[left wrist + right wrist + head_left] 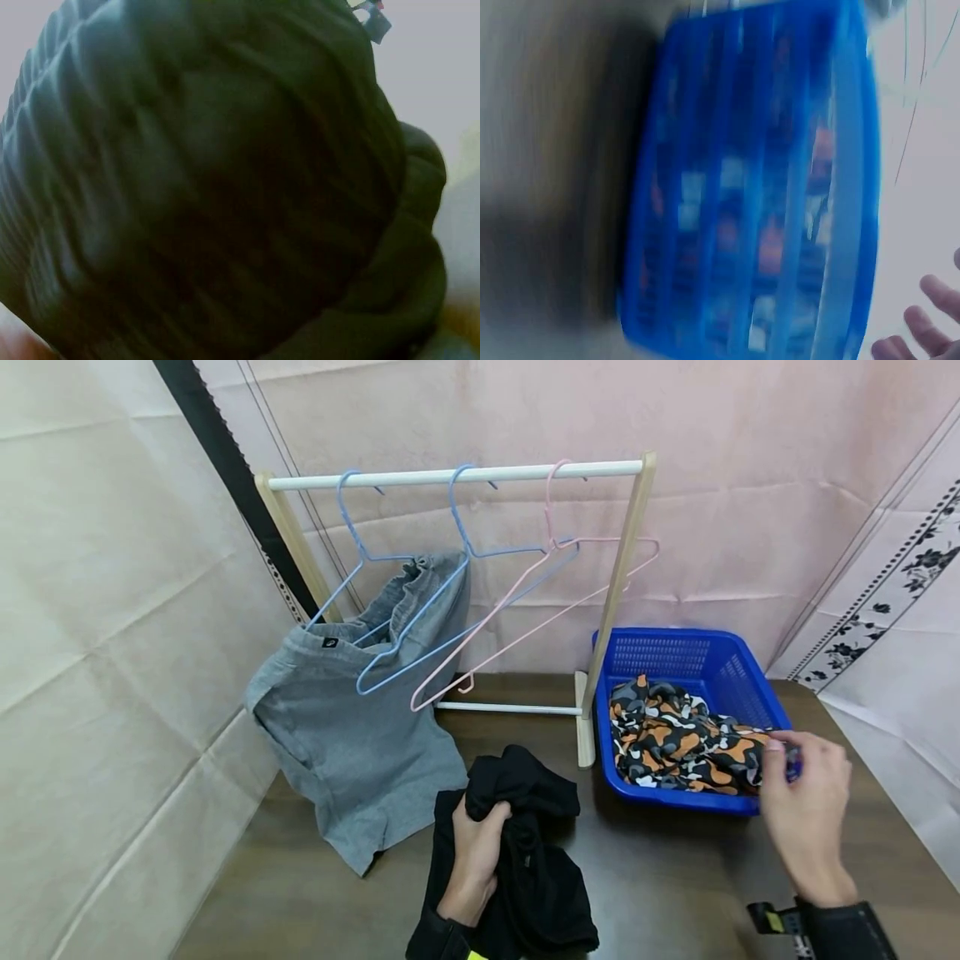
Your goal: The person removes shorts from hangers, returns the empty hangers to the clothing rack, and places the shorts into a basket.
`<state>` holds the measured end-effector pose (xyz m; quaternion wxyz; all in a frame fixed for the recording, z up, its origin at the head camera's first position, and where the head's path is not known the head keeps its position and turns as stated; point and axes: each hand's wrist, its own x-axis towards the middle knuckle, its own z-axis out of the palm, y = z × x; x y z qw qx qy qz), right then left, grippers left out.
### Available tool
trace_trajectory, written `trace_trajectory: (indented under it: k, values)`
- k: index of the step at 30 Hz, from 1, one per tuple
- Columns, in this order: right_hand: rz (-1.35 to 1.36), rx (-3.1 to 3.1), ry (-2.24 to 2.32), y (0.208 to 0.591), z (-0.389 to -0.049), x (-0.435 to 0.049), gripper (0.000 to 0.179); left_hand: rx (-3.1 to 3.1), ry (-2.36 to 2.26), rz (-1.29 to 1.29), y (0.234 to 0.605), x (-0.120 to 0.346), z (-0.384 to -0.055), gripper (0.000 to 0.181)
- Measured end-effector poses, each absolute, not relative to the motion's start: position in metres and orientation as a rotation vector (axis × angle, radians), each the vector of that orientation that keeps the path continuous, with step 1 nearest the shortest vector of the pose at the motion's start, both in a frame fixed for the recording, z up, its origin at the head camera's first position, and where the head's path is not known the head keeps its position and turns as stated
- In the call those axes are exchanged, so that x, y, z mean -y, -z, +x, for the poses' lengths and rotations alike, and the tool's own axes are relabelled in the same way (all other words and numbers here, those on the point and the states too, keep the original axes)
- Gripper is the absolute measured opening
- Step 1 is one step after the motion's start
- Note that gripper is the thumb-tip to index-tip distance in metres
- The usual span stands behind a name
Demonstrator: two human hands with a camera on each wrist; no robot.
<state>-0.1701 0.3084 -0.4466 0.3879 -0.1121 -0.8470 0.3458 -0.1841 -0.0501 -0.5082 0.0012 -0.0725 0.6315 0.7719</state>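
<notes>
Beside blue basket, right hand, left hand gripping black garment

Rack: on the table, toward the back
Rack bar: left hanger, middle hanger and right hanger on it
Hanging garment: on the left hanger, partly behind the middle one
Loose garment: before the rack, nearer side, left hand on it
Basket: right of the rack, just beside its right foot
Cloth: inside the basket
Right hand: at the basket's near right corner
</notes>
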Motion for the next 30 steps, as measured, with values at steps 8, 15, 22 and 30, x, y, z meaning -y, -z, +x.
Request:
trace_trajectory:
  k: [8,15,22,30]
  values:
    - [-0.621,2.479,-0.839,0.446,-0.176,-0.372,0.053,-1.988,-2.397,-0.267,0.509,0.051,-0.182,0.028]
    - [-0.638,2.699,-0.801,0.450,-0.188,-0.391,0.056,-2.009,-2.389,-0.252,0.506,0.051,-0.184,0.029]
    - [-0.714,2.848,-0.840,0.453,-0.194,-0.394,0.066,-2.011,-2.366,-0.293,0.504,0.051,-0.186,0.027]
    - [-0.734,2.873,-0.886,0.453,-0.198,-0.394,0.065,-2.024,-2.389,-0.269,0.500,0.052,-0.187,0.026]
